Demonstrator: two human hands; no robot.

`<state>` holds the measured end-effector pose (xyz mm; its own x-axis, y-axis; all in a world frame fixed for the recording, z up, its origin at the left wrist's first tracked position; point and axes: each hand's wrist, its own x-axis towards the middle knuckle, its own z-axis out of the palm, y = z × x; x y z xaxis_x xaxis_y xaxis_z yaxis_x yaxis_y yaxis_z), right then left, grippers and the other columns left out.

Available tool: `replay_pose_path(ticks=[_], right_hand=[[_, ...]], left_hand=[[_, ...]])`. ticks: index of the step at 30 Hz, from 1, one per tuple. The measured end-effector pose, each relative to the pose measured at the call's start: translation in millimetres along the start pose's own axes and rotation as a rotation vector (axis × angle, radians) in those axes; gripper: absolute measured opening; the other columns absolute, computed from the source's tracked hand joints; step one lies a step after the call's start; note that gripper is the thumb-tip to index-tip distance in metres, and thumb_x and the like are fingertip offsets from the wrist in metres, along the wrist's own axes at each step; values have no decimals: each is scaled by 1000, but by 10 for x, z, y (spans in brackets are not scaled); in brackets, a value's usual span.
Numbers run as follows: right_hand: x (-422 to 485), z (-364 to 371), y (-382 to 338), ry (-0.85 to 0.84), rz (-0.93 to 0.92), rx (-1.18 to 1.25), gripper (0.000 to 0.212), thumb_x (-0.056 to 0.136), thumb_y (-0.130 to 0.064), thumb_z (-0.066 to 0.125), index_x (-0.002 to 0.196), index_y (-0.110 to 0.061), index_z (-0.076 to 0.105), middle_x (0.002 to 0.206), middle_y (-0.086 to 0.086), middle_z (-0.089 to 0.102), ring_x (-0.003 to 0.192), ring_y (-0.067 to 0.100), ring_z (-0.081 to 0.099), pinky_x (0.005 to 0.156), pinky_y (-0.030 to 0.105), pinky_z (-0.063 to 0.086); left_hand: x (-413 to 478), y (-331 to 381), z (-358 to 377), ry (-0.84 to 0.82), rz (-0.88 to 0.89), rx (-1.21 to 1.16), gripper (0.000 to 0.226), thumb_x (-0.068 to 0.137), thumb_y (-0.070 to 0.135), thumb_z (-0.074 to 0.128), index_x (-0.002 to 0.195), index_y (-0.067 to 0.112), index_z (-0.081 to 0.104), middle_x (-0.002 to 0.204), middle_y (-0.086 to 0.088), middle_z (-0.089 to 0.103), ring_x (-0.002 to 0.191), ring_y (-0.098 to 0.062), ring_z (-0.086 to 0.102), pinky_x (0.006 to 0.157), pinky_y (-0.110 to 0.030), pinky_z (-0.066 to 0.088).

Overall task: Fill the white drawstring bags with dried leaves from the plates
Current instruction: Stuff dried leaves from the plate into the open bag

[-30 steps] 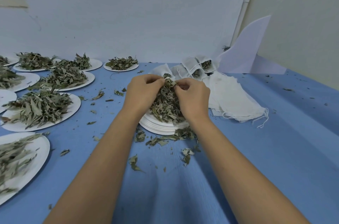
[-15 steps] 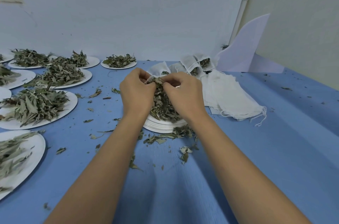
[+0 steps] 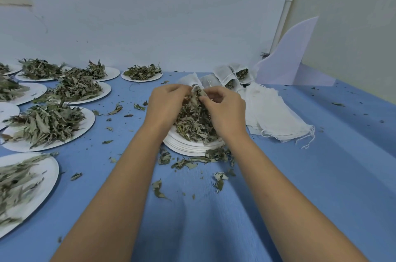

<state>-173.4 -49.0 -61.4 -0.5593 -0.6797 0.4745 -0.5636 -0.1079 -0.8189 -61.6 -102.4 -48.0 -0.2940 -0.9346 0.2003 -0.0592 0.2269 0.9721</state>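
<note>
White bag (image 3: 195, 91) in pinch grip: left hand (image 3: 166, 104), right hand (image 3: 226, 111)

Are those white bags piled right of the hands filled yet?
Empty, it seems: the pile of bags lies flat and limp, nothing bulging inside.

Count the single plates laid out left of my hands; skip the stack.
9 plates: four along the wall, two in the next row, two nearer, one nearest at the frame's lower left. More may lie beyond the left edge.
</note>
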Motion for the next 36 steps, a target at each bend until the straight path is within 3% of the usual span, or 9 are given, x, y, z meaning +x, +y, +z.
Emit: replay_pose_path(ticks=[7,11,15,18,20,24,28,31,36], right_hand=[[-20,50,-2,47,-75,-157,13,82,-5,63,88,-14,68,82,-1,66,75,8,58,66,18,46],[-28,60,-25,31,-94,-153,23,75,5,58,83,-17,61,80,-1,60,70,5,52,60,11,40],[-28,34,-75,-59,-64,-22,17,80,-1,63,86,-15,69,75,-11,63,67,-1,56,62,6,44],[-29,8,-105,-154,-17,51,23,84,-6,59,96,-17,74,92,-8,71,84,-2,63,73,4,47],[-25,-1,-116,-170,33,93,27,86,-6,54,100,-17,74,103,-5,71,93,2,64,82,12,49],[-2,-59,-120,-112,91,103,23,89,-19,56,107,-20,71,98,-9,68,70,-8,59,65,11,45],[-12,-82,-105,-189,32,-71,37,78,-45,72,107,-23,64,97,-8,63,84,3,58,68,17,45],[-44,-16,-100,-158,46,-30,34,75,-36,79,99,-18,61,88,-3,62,72,2,55,55,7,40],[-47,31,-123,-6,80,88,21,77,-20,77,90,-17,61,77,-9,61,66,-4,55,55,4,41]], left_hand=[[-9,-71,-42,4,82,107,14,75,17,78,86,23,72,84,6,70,80,-7,66,74,-22,51],[-16,-92,33,97,137,175,11,77,16,75,81,21,66,74,6,63,67,-6,58,60,-14,46],[-11,-107,60,217,169,183,11,81,13,68,80,20,60,67,9,56,53,4,50,46,-6,37],[-10,-123,58,270,179,150,8,84,13,66,83,17,59,70,9,54,52,13,49,45,-5,36],[-5,-138,53,293,171,125,7,85,13,65,85,16,60,71,9,54,55,8,50,46,-5,36],[19,-158,40,347,132,61,5,88,15,65,89,15,60,72,7,55,60,-2,51,46,-6,38],[27,-150,51,383,122,45,7,87,19,67,88,16,61,72,9,55,62,-1,52,48,-4,38],[19,-134,86,375,103,0,11,83,19,71,86,17,61,72,9,57,63,-1,53,48,-4,38],[-3,-100,121,284,79,-49,16,82,21,71,94,20,60,77,9,60,71,-3,60,60,-16,45]])
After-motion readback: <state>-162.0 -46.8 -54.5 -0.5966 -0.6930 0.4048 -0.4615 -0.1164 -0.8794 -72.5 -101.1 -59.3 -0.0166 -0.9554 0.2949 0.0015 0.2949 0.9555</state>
